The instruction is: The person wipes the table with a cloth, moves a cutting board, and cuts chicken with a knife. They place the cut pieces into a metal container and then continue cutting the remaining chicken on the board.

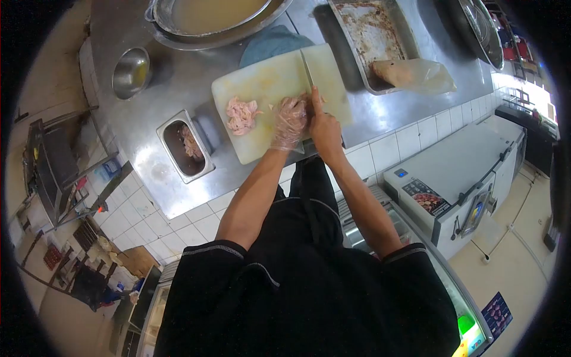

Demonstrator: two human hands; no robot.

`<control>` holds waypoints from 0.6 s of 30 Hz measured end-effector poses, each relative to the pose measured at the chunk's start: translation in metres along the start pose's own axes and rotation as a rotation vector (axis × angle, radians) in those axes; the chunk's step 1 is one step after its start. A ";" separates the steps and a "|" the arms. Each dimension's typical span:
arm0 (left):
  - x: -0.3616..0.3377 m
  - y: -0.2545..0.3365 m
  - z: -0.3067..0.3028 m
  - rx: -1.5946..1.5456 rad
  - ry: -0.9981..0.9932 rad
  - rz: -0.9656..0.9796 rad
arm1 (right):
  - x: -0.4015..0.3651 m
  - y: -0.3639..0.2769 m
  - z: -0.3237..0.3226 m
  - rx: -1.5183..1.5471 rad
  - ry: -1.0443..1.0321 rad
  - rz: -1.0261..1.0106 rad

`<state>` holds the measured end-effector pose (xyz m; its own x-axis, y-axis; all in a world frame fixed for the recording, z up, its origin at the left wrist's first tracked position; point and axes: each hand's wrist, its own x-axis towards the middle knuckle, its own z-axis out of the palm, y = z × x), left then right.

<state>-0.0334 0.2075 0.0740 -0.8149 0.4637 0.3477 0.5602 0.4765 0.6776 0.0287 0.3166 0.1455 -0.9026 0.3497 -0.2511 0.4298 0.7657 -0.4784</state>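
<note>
My right hand is wrapped round the handle of a knife, its index finger stretched along the top of the blade. The blade points away from me across a white cutting board. Close beside the knife, my left hand, in a clear plastic glove, presses down with curled fingers on raw meat, which is mostly hidden under it. A pile of pale pink cut raw meat lies at the board's left side.
Left of the board stands a metal container with meat pieces inside. A small steel bowl, a large basin of cloudy liquid and a blue-green cloth lie beyond. At right, a plastic bag rests over a stained baking tray.
</note>
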 end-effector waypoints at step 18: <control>0.001 0.006 0.000 0.045 0.061 0.051 | -0.111 0.018 -0.017 -0.064 -0.051 0.072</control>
<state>-0.0308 0.2111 0.0784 -0.7920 0.4424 0.4208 0.6062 0.4872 0.6286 0.1359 0.3006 0.1796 -0.8662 0.3784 -0.3262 0.4895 0.7733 -0.4029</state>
